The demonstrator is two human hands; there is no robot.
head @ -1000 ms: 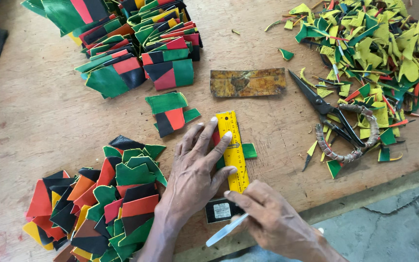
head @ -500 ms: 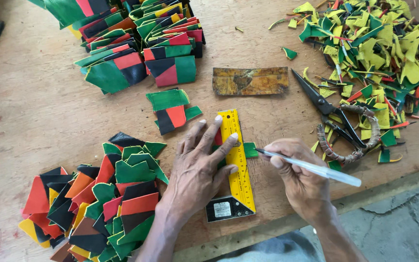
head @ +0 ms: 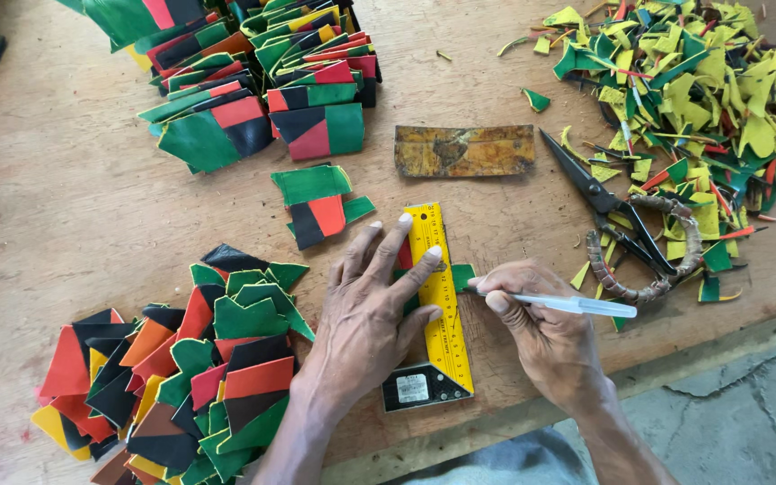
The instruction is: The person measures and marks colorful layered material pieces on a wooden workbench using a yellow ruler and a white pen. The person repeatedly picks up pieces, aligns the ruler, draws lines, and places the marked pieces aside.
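Fingers (head: 403, 235) of the left hand (head: 365, 314) spread flat, pinning the yellow metal try-square ruler (head: 437, 296) over a green patch (head: 462, 274).
Right hand (head: 541, 328) pinches a clear-barrelled pen (head: 560, 304) — tip seemingly at the ruler's edge — a slipping ruler would skew the line.

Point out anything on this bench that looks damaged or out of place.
The scissors have handles wound with frayed cord, a makeshift wrap. The brown strip is stained and worn. Offcuts lie scattered at the far right; otherwise nothing stands out.

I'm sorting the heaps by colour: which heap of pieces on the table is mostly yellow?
The scrap heap at the table's far right corner, beside the scissors. The other two heaps are mainly green, red, orange and black.
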